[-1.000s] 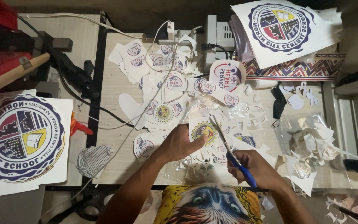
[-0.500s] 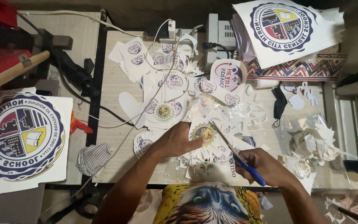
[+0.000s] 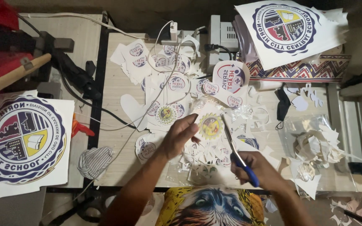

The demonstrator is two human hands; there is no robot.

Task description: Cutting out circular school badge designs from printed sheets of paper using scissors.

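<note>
my left hand [image 3: 180, 134] pinching a round yellow sticker [image 3: 210, 125] at its nine o'clock edge, my right hand [image 3: 259, 170] gripping blue-handled scissors [image 3: 236, 151], blades pointing to eleven o'clock beside the sticker, paper scraps [image 3: 206, 154] beneath on the wooden table [image 3: 118, 163]

Your left hand [image 3: 181, 136] has turned the round yellow sticker [image 3: 210, 126] since one second ago: before, the hand lay flat over the paper with the palm down; now the fingers pinch the sticker's edge from 9 o'clock and lift it a little off the pile. Your right hand [image 3: 258, 171] has moved slightly toward 3 o'clock and lower, and the blue-handled scissors [image 3: 236, 152] have swung with it. Their blades now point toward 11 o'clock and meet the sticker at its 3 o'clock edge; before, they lay more across its lower part
</note>
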